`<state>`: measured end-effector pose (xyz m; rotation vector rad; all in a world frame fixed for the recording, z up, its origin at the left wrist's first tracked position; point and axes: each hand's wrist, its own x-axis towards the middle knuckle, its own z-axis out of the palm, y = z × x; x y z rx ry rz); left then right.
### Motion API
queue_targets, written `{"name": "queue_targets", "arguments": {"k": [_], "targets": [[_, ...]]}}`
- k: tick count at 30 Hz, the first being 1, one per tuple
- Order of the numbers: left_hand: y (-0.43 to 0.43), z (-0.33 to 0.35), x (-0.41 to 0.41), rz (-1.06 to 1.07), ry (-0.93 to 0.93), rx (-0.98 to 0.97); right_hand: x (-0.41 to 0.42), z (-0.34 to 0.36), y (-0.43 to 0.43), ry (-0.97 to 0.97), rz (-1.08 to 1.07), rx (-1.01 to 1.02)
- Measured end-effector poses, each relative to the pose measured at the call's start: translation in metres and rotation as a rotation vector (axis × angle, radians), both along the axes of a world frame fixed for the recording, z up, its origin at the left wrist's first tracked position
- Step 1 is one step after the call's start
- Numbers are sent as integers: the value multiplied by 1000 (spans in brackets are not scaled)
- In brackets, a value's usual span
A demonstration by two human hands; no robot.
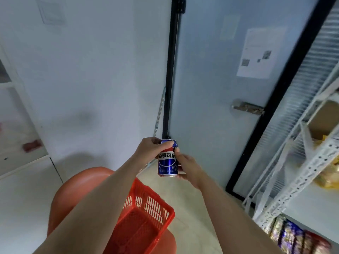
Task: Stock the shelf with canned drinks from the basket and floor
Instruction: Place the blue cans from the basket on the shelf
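Note:
A blue cola can [167,165] with a red, white and blue logo is held upright in front of me, above the floor. My left hand [148,150] grips its upper part, fingers curled over the top rim. My right hand [187,166] holds the can's right side and bottom, thumb on the label. Below my arms a red plastic basket [146,215] sits on a red chair [78,187]; the part of its floor that shows holds nothing. The white metal shelf [300,173] stands at the right.
A pale door [211,88] with a black frame and a metal latch [247,108] faces me. The shelf carries a cardboard box [324,121], yellow packets [328,178] and colourful snack bags [295,237] low down. A white cabinet [16,114] stands at the left.

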<state>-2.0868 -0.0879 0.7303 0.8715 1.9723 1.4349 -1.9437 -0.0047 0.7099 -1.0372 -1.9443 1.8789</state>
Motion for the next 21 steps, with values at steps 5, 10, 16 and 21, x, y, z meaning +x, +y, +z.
{"name": "queue_targets", "arguments": {"k": [5,10,16,21], "targets": [[40,38,70,-141,82,63,76,29,28,42,-96,43],[83,71,172,-225,117,161,185,59,55,100,-200,117],[124,103,301,-349,127,221,319,83,75,192,-312,154],[154,129,391,-485,162,289,412,104,88,253,-383,148]]}}
